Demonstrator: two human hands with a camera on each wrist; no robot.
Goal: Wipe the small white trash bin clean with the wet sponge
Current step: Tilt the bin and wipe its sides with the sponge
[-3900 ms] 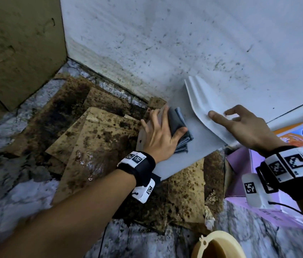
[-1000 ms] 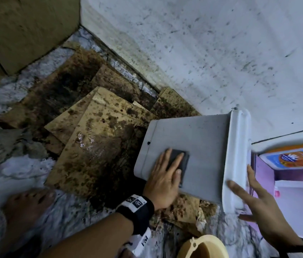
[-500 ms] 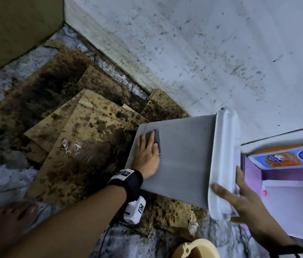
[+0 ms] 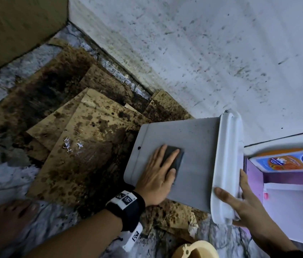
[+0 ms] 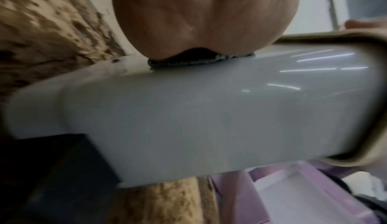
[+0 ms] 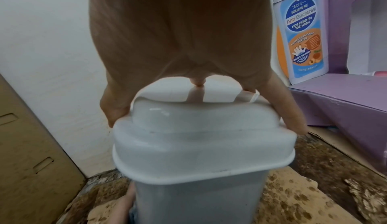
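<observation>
The small white trash bin (image 4: 197, 138) lies tilted on its side over the floor, lid (image 4: 227, 164) to the right. My left hand (image 4: 156, 177) presses a dark sponge (image 4: 176, 161) flat against the bin's upturned side with straight fingers. In the left wrist view the sponge (image 5: 188, 61) shows as a thin dark edge under my palm (image 5: 201, 20) on the bin wall (image 5: 209, 103). My right hand (image 4: 243, 205) grips the lid end, thumb on one side and fingers on the other. The right wrist view shows that hand (image 6: 178, 37) straddling the lid (image 6: 199, 136).
Wet, stained cardboard sheets (image 4: 83, 138) cover the marble floor under the bin. A speckled white wall (image 4: 202, 53) stands behind. A purple shelf unit (image 4: 286, 192) with a wash bottle (image 4: 286, 161) is at the right, a cream bowl (image 4: 195, 250) near the bottom, and a bare foot (image 4: 7, 216) at lower left.
My left hand has slid the sponge from near the bin's base end back toward the middle of its side. My right hand stays on the lid end.
</observation>
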